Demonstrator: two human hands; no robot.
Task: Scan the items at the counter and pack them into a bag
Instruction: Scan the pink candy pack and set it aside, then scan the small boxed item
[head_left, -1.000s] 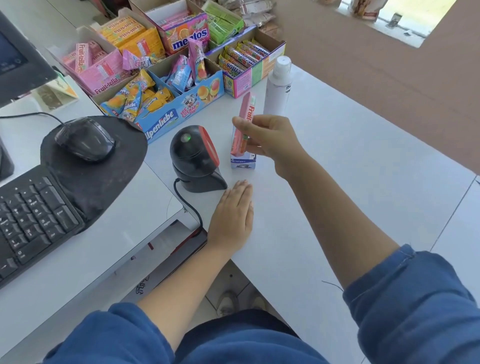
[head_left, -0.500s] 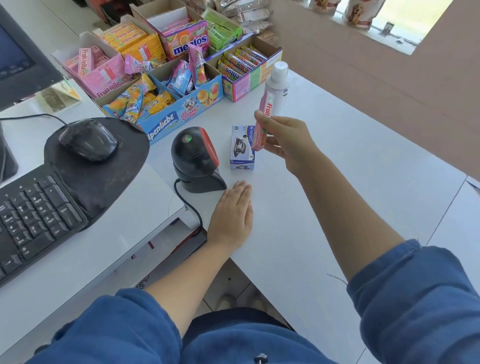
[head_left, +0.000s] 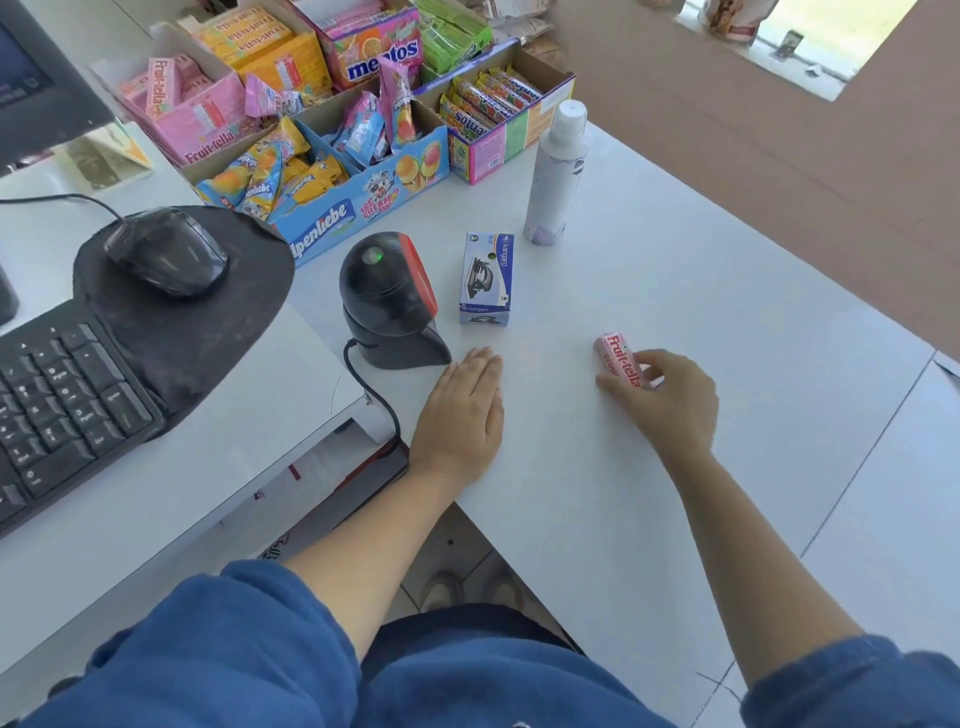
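Pink Fruit-tella roll (head_left: 618, 359) gripped by right hand (head_left: 670, 397) on counter (head_left: 701, 291), left hand (head_left: 462, 410) flat, empty

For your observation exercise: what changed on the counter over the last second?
The right hand carried the Fruit-tella roll from the scanner down to the counter on the right, still gripping it. The left hand, box and spray can stayed put.

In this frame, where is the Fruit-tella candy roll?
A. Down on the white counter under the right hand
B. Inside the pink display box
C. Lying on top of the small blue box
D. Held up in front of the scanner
A: the Fruit-tella roll lies low on the white counter with the right hand on it, well clear of the scanner.
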